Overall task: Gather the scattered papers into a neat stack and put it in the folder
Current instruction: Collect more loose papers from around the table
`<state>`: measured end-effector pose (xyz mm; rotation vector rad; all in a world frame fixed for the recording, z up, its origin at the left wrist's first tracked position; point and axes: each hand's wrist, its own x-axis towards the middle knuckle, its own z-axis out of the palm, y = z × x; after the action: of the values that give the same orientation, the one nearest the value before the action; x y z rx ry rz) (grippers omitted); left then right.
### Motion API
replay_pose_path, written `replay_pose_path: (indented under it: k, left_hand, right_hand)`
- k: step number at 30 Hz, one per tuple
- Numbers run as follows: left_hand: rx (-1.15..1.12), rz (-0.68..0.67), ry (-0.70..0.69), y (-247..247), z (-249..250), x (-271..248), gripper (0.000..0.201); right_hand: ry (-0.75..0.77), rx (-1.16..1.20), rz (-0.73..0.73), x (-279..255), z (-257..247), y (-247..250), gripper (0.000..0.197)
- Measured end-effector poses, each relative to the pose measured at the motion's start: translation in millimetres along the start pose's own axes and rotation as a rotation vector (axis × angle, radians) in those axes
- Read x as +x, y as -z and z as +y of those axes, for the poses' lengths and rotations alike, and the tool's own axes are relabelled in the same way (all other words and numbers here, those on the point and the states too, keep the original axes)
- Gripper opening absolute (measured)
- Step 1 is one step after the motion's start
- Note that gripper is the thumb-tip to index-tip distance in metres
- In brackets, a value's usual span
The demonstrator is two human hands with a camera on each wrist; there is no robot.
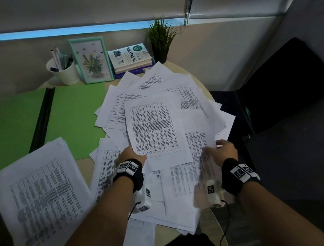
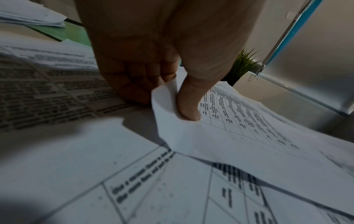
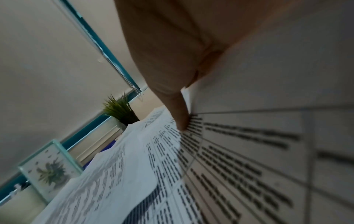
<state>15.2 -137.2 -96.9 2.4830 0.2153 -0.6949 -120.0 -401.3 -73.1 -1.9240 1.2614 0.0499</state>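
Papers [image 1: 157,126] are mostly still a loose heap across the middle and right of the bench [image 1: 85,164], sheets at all angles, overlapping, a few hanging over the rounded edge nearest the person. A separate pile [image 1: 41,193] sits at the near left, roughly squared but blurry, partly over the corner of the green folder [image 1: 73,117], which lies open and flat to the left of the heap w/ nothing inside as far as I can see. So, my read: gathering is started, not near done; most sheets aren't aligned yet, and the stack-into-folder step hasn't begun. Left hand [image 1: 130,155] is at the near edge of the top table-printed sheet [image 2: 249,128]; the wrist view shows thumb on top and fingers [image 2: 134,81] curled beneath, pinching that sheet's corner so it curls up. Right hand [image 1: 223,150] is on the right side of the heap, gripping a sheet [image 3: 258,151] that is lifted and blurred; the thumb presses on its printed face, other fingers hidden behind the paper. At the back: pen cup [image 1: 63,71], framed flower picture [image 1: 91,59], books [image 1: 130,57], small potted plant [image 1: 160,41], all clear of the work. Left to do, I'd say: pull the rest together, square the edges, merge w/ the left pile, drop it in the folder.
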Motion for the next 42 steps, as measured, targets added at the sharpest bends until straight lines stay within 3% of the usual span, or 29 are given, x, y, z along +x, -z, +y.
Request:
replay_pose_path:
  k: [4,9,14,18,19,24,26,30,34,36,38,40,42]
  left_hand:
    - [0.005,-0.012,0.014,1,0,-1,0.034]
    - [0.080,-0.035,0.023,1,3,-5,0.048]
    - [0.085,-0.146,0.018,0,8,-11,0.072]
    - [0.167,-0.168,0.024,7,7,-22,0.043]
    - [0.216,-0.203,0.047,10,6,-24,0.044]
    - [0.349,-0.429,0.165,29,-2,-39,0.098]
    - [0.293,-0.402,0.162,29,-4,-45,0.104]
    - [-0.104,-0.251,0.199,20,5,-59,0.098]
    - [-0.125,-0.052,0.244,12,7,-62,0.099]
    - [-0.197,-0.075,0.258,11,8,-63,0.108]
    - [-0.300,-0.159,0.275,14,11,-63,0.115]
    - [-0.359,-0.205,0.257,19,10,-59,0.103]
    - [-0.402,-0.239,0.211,25,11,-59,0.092]
  right_hand:
    - [0.027,-0.022,-0.098,7,-2,-6,0.016]
    - [0.071,0.302,-0.310,-4,-16,-4,0.021]
    - [0.078,0.200,-0.351,-14,-22,-27,0.023]
    - [0.102,0.321,-0.301,-21,-22,-39,0.021]
    - [0.116,0.330,-0.292,-22,-21,-40,0.022]
    - [-0.021,0.465,-0.213,-18,-15,-49,0.029]
    - [-0.044,0.455,-0.225,-21,-16,-51,0.030]
    - [-0.059,0.467,-0.225,-30,-20,-57,0.031]
    - [-0.121,0.561,-0.263,-25,-24,-62,0.041]
    - [-0.179,0.615,-0.280,-22,-27,-58,0.049]
    - [-0.135,0.612,-0.384,-23,-27,-57,0.054]
    - [-0.214,0.728,-0.464,-21,-27,-59,0.061]
    - [-0.244,0.758,-0.489,-11,-20,-64,0.055]
